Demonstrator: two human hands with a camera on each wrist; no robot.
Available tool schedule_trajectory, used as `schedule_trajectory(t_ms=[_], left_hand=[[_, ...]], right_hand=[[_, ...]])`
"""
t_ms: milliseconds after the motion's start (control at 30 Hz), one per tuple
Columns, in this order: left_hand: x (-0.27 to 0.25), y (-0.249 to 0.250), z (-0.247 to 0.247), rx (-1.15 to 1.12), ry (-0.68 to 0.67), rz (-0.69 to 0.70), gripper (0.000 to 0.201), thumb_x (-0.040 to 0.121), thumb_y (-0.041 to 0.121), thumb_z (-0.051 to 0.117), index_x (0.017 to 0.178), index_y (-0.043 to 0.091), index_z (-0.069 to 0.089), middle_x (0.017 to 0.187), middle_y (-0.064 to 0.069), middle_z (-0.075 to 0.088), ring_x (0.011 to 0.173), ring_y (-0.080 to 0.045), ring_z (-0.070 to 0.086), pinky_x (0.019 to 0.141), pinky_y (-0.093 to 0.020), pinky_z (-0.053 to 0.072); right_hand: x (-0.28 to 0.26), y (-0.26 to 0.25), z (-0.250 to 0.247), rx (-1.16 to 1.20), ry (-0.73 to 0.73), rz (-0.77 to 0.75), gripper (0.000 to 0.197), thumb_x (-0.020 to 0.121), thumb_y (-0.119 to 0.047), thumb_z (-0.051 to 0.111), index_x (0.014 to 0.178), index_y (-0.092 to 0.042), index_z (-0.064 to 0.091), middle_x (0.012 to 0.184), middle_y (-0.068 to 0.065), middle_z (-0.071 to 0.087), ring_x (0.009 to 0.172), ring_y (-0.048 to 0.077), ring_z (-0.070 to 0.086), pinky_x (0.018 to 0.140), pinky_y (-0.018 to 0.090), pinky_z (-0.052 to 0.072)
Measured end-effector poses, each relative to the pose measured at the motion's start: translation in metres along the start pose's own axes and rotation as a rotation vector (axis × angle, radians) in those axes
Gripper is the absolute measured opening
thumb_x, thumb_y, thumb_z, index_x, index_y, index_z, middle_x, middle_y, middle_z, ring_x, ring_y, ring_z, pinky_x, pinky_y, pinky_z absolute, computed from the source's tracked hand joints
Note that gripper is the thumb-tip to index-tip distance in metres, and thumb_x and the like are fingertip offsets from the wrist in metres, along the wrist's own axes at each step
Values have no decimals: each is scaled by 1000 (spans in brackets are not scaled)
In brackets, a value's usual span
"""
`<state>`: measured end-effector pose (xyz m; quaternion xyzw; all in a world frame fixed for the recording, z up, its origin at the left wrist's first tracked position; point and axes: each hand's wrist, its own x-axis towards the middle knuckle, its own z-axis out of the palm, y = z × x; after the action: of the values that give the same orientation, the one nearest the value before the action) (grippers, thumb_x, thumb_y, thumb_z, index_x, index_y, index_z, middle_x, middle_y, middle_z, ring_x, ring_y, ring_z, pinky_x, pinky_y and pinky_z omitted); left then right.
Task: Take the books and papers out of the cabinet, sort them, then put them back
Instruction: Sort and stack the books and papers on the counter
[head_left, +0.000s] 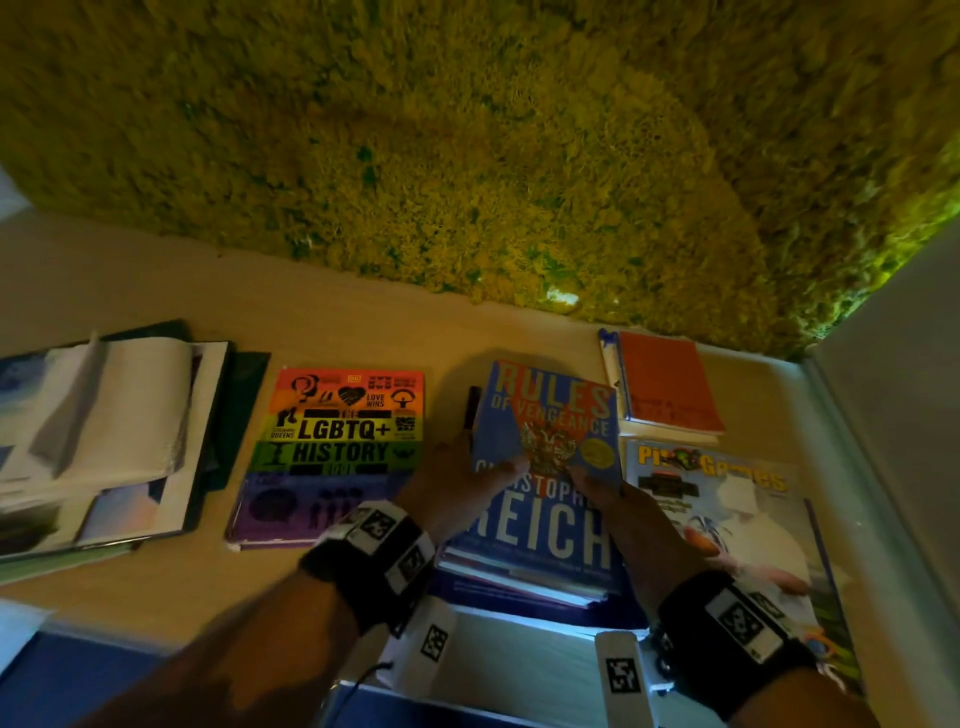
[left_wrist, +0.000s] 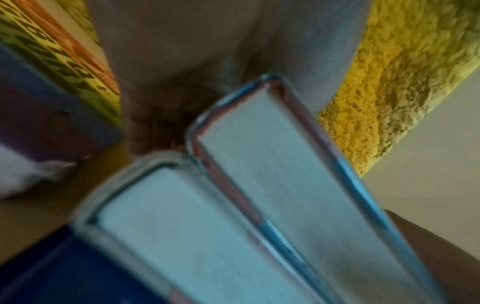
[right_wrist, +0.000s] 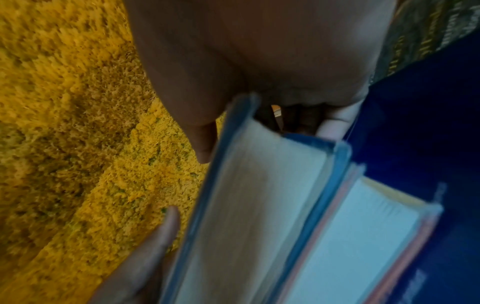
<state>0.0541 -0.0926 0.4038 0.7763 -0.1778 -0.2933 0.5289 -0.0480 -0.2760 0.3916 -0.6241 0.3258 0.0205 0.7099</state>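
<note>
A blue book titled Rules of Vengeance (head_left: 550, 415) is tilted up off a stack of books (head_left: 524, 577) on the wooden top. My left hand (head_left: 462, 483) grips its left side and my right hand (head_left: 608, 493) grips its right side, thumbs on the cover. In the left wrist view the blue book (left_wrist: 293, 164) shows its page edge above another book (left_wrist: 197, 236). The right wrist view has the blue book (right_wrist: 259, 195) with my thumb on its cover and another book (right_wrist: 363, 236) beneath.
A rainbow LGBTQ+ History book (head_left: 332, 457) lies to the left, and beyond it a pile of open books and papers (head_left: 104, 436). An orange notebook (head_left: 665, 384) and a sports magazine (head_left: 727, 519) lie to the right. A green moss wall (head_left: 467, 156) stands behind.
</note>
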Motion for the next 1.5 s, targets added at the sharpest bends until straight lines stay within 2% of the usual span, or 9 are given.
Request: schedule_trajectory(t_ms=[133, 333, 433, 567, 700, 933, 1167, 1367, 1500], left_hand=[[-5, -13, -11, -151, -22, 56, 44, 96, 31, 66, 122, 57, 41, 113, 41, 53, 107, 15, 55, 77, 0, 40], [-28, -42, -67, -396, 254, -7, 32, 92, 19, 70, 123, 25, 64, 115, -4, 75, 101, -27, 73, 90, -52, 58], [-36, -50, -120, -326, 351, 53, 33, 90, 26, 73, 122, 32, 65, 112, 5, 76, 103, -23, 73, 85, -44, 58], [-44, -65, -166, -268, 377, 48, 41, 91, 31, 71, 131, 30, 61, 114, 8, 74, 100, -15, 72, 83, -34, 57], [-48, -102, -172, -263, 439, 31, 30, 92, 16, 69, 113, 37, 62, 90, 20, 76, 88, -5, 74, 61, -13, 54], [-38, -121, -174, -459, 314, -61, 64, 76, 44, 82, 134, 41, 55, 118, -6, 74, 101, -31, 74, 91, -55, 56], [-43, -106, -169, -613, 366, -42, 31, 89, 22, 71, 119, 25, 66, 103, -11, 78, 81, -28, 77, 59, -35, 61], [-39, -75, -160, -631, 281, 83, 41, 99, 22, 55, 139, 15, 57, 125, -14, 69, 105, -39, 70, 76, -48, 62], [-27, -65, -153, -636, 311, 72, 39, 98, 26, 58, 135, 13, 61, 127, -22, 66, 106, -46, 68, 84, -58, 57]], right_hand=[[-6, -2, 22, 79, -38, -49, 34, 96, -37, 68, 125, -20, 68, 110, 14, 77, 99, 38, 75, 90, 58, 58], [4, -40, 91, 35, -173, -151, 41, 88, -47, 75, 125, -31, 68, 121, 4, 74, 110, 35, 71, 96, 60, 55], [11, -47, 140, 48, -259, -110, 30, 96, -34, 69, 125, -26, 65, 117, 8, 75, 103, 34, 74, 88, 58, 59], [28, -34, 194, -74, -283, -70, 38, 84, -55, 76, 118, -41, 67, 126, -6, 71, 116, 25, 67, 102, 53, 52], [59, 5, 209, -319, -257, -199, 45, 73, -70, 73, 105, -38, 74, 107, -5, 78, 99, 22, 75, 89, 54, 59], [43, 12, 213, -156, -238, -116, 51, 80, -58, 75, 126, -41, 63, 119, -7, 75, 106, 21, 74, 93, 48, 59], [33, 4, 215, -35, -221, -131, 55, 81, -41, 83, 132, -41, 60, 124, -9, 72, 110, 20, 71, 97, 49, 56], [15, -61, 188, -63, -324, -300, 65, 96, -22, 71, 150, -35, 39, 131, -13, 61, 111, 15, 63, 100, 38, 51], [14, -71, 174, -66, -336, -218, 68, 97, -26, 70, 153, -34, 33, 143, -6, 53, 125, 25, 57, 111, 50, 45]])
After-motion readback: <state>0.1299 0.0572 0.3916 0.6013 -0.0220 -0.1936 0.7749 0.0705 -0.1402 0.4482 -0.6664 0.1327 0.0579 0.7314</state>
